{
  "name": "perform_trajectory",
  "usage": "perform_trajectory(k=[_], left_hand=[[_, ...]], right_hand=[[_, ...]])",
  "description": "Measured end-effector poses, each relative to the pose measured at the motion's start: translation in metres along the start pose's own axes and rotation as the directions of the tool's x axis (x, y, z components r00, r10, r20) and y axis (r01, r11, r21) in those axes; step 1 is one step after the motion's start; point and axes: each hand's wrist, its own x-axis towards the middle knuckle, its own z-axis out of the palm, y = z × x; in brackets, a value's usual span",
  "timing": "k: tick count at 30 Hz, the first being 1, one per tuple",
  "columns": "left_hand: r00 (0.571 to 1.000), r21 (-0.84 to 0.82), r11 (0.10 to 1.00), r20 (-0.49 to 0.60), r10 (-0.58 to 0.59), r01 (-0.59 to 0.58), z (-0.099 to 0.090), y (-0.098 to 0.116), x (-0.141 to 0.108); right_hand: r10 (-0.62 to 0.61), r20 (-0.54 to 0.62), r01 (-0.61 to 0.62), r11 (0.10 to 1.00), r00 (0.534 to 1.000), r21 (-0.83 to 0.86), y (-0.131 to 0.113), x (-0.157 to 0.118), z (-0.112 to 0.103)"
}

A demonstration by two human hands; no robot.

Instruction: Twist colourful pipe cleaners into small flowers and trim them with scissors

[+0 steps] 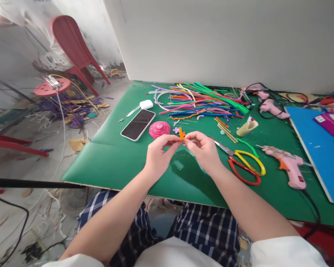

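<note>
Both of my hands meet over the green table, pinching a small orange pipe-cleaner piece (181,134) between them. My left hand (160,154) has thumb and forefinger closed on its left side. From the right, my right hand (203,150) pinches the same piece, its fingertips close to the left ones. A pink spiral disc (159,129) lies just left of the fingers, with a small purple flower (176,130) between it and the orange piece. Scissors (243,163) with one red and one yellow handle lie right of my right hand.
Many coloured pipe cleaners (200,100) are heaped at the back. A phone (138,125) and white case (146,104) lie left. Rightward are a beige holder (247,127), a pink glue gun (288,163) with a cable and a blue board (317,148). A white panel (225,40) stands behind.
</note>
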Motion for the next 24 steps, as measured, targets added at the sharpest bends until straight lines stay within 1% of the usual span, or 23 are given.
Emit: perform_trajectory(k=[2,4,6,8,12,17,20,24], left_hand=[[0.993,0.114,0.987,0.01,0.116,-0.116,-0.0032,0.0022,0.0006],[0.979,0.189,0.96,0.029,0.204,-0.206,-0.0054,0.0036,0.001],[0.964,0.227,0.938,0.036,0.262,-0.263,-0.0064,0.0045,0.0011],[0.959,0.243,0.928,0.029,0.282,-0.281,-0.0067,0.0049,0.0007],[0.972,0.221,0.949,-0.01,0.233,-0.226,-0.0065,0.0046,0.0004],[0.988,0.107,0.983,-0.032,0.152,-0.147,-0.0052,0.0026,0.0],[0.994,0.037,0.994,-0.039,0.101,-0.099,-0.0041,0.0016,-0.0014],[0.994,0.021,0.995,-0.033,0.101,-0.1,-0.0032,0.0011,-0.0032]], right_hand=[[-0.039,0.005,0.039,0.998,0.999,-0.058,-0.0041,-0.0009,-0.0011],[-0.086,0.015,0.087,0.992,0.996,-0.089,-0.0064,-0.0014,-0.0015],[-0.122,0.027,0.124,0.988,0.992,-0.09,-0.0066,-0.0017,-0.0016],[-0.137,0.03,0.139,0.988,0.99,-0.072,-0.0055,-0.0019,-0.0015],[-0.14,0.03,0.141,0.989,0.99,-0.033,-0.0032,-0.0027,-0.0014],[-0.168,0.016,0.169,0.983,0.986,-0.073,-0.0031,-0.0033,-0.0008],[-0.172,-0.013,0.17,0.981,0.985,-0.088,-0.0033,-0.0037,0.0005],[-0.148,-0.032,0.145,0.986,0.988,-0.088,-0.0027,-0.0047,0.0019]])
